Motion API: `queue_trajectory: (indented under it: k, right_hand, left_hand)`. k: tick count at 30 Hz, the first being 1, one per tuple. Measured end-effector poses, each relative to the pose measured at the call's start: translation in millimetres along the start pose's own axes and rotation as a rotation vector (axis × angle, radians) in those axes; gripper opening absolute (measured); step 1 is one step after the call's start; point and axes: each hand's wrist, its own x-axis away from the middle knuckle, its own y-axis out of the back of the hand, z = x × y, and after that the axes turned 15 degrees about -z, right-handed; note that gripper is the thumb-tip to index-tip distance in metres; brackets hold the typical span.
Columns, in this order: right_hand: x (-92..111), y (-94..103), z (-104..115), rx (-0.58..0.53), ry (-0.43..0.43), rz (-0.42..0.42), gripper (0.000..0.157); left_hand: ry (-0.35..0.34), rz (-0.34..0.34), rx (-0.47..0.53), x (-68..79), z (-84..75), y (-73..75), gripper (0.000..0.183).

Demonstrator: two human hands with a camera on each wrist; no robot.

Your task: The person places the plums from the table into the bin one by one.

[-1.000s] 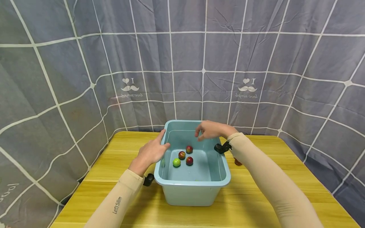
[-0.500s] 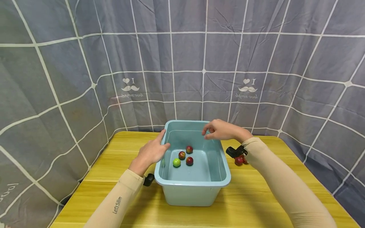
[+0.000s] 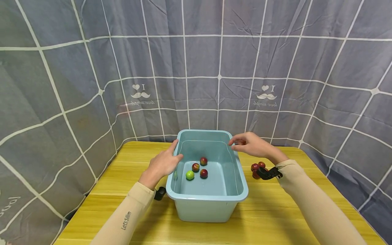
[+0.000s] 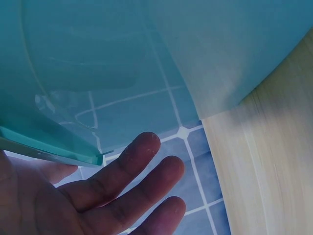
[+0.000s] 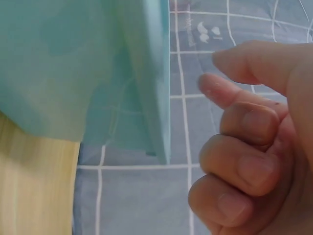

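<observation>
A light blue plastic tub (image 3: 202,217) stands on the table. On its floor lie a small round green fruit (image 3: 190,175) and three small reddish ones, including a dark red fruit (image 3: 203,173). My left hand (image 3: 162,164) rests against the tub's left rim; in the left wrist view its fingers (image 4: 139,191) reach out fairly straight below the rim, not curled round it. Just by the far right rim hovers my right hand (image 3: 251,144), holding nothing. In the right wrist view its thumb and index finger are apart and the other fingers (image 5: 239,166) bend loosely, with a gap to the tub wall.
Several dark red fruits (image 3: 255,166) sit together on the wooden table (image 3: 147,153) right of the tub, partly behind the right wrist's black strap (image 3: 267,173). A grey curtain with white grid lines (image 3: 202,92) hangs behind and along both sides.
My right hand has moved right, from over the tub's inside to its right rim, uncovering the red fruits on the table. The left hand and the fruits in the tub stay put.
</observation>
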Motion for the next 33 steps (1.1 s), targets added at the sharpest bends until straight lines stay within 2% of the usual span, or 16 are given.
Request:
queue_trajectory:
  k: [11,19,25,33]
  right_hand:
    - [26.4,6.4,-29.3,-0.149,-0.069,-0.157,0.022]
    - [41.5,7.7,-52.2,-0.307,-0.133,-0.26,0.028]
    - [48.2,4.9,-76.4,-0.436,-0.192,-0.291,0.031]
    - [57.5,2.6,-99.3,-0.441,-0.236,-0.305,0.037]
  left_hand:
    - [-0.001,0.005,-0.002,-0.7,-0.8,-0.6,0.075]
    - [0.003,0.002,0.004,0.0,-0.7,-1.3,0.074]
    - [-0.001,0.005,0.003,-1.0,0.5,-1.8,0.075]
    - [0.002,0.008,-0.002,-2.0,-0.6,-1.3,0.075]
